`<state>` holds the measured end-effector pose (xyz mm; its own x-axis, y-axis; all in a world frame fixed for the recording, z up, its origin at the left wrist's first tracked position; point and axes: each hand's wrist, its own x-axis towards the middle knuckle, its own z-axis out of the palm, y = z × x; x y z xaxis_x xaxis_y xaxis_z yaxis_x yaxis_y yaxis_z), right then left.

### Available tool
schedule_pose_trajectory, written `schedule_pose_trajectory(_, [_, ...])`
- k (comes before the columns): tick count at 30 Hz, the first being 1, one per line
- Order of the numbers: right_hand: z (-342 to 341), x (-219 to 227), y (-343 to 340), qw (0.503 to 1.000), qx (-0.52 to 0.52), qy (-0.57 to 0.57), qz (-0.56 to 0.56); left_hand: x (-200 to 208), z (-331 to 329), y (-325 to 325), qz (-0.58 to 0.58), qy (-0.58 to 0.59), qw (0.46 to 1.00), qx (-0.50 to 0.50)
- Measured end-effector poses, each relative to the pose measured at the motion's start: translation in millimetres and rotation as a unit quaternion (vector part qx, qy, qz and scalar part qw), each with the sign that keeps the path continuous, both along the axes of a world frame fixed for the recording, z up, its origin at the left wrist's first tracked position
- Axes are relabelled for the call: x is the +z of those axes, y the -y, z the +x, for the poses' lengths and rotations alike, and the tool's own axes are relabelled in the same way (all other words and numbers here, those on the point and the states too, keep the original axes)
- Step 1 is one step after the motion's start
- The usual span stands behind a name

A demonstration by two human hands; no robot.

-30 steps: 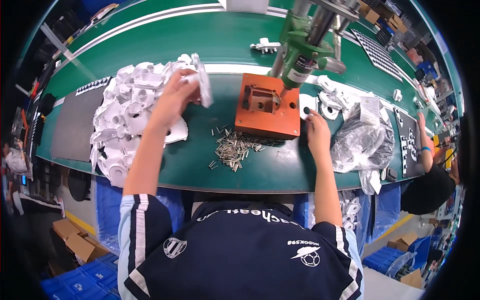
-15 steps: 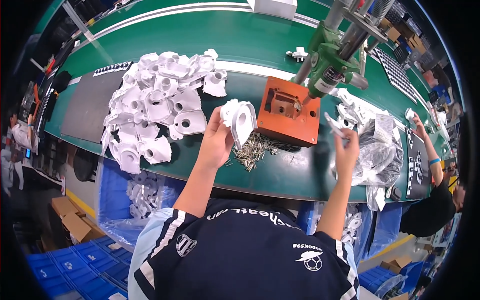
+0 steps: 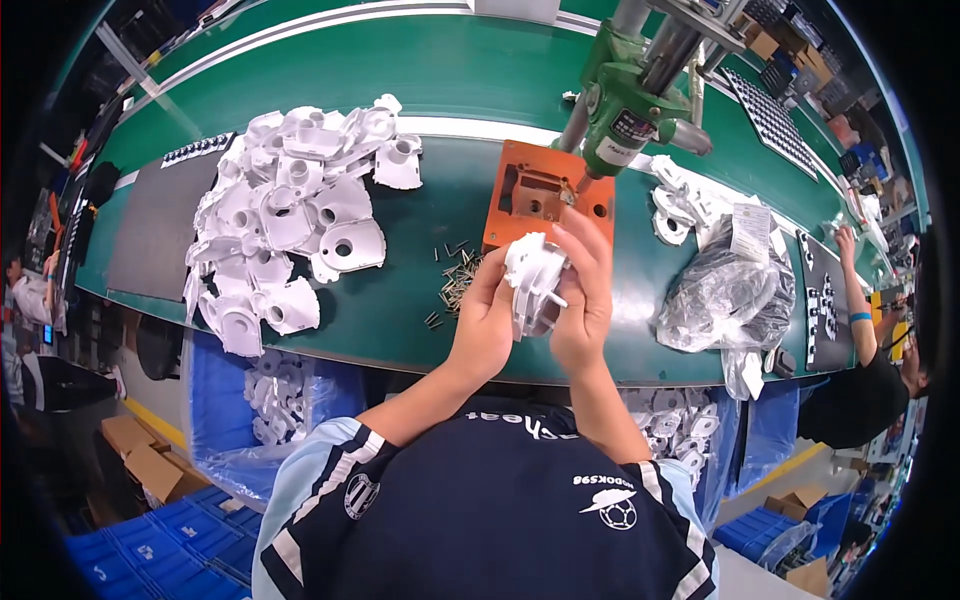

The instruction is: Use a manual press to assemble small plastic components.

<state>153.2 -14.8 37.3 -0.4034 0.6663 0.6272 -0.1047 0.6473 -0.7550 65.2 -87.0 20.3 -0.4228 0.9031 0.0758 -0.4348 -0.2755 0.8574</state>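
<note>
Close to my chest, in front of the orange fixture block, both hands are on a white molded plastic housing. My left hand has its fingers closed around the left side. My right hand grips the right side, with its upper fingers raised and curved. A small white stub sticks out between housing and right hand; whether it belongs to a separate piece is hidden. Left of the block lies a heap of small metal pins, partly covered by my left hand.
A green press stands over the block. A large pile of white housings lies at left, beside a grey mat. At right are more white parts and a clear plastic bag. A co-worker's hand shows far right.
My hands have come together: the left moved right and down with the housing, the right moved left onto it. The thin white piece in my right hand is now mostly hidden. The view shifted slightly.
</note>
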Motion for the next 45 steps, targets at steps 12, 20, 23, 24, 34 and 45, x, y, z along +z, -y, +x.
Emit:
schedule_pose_trajectory(12, [5.7, -14.1, 2.6, 0.917, 0.110, -0.142, -0.357, -4.1, -5.5, -7.1, 0.009, 0.028, 0.999, -0.015])
schedule_pose_trajectory(20, [2.4, -15.5, 0.1, 0.913, 0.102, -0.158, -0.362, -0.3, 2.0, -4.1, 0.001, -0.112, 0.993, 0.028])
schedule_pose_trajectory(23, [-1.2, -23.9, 2.8, 0.942, 0.086, -0.140, -0.292, 1.9, 1.1, -2.9, -0.004, -0.106, 0.994, 0.016])
schedule_pose_trajectory(24, [-1.0, -26.1, 1.6, 0.959, 0.083, -0.114, -0.244, 1.4, -0.5, -3.1, 0.000, -0.082, 0.997, 0.003])
schedule_pose_trajectory(34, [-7.3, -27.4, 8.3, 0.967, 0.034, -0.134, -0.215, 7.7, 7.1, 2.8, 0.018, -0.230, 0.972, 0.048])
schedule_pose_trajectory(45, [7.3, -18.9, -3.7, 0.940, 0.027, -0.132, -0.313, 2.1, 9.8, 4.4, 0.040, -0.333, 0.942, 0.007])
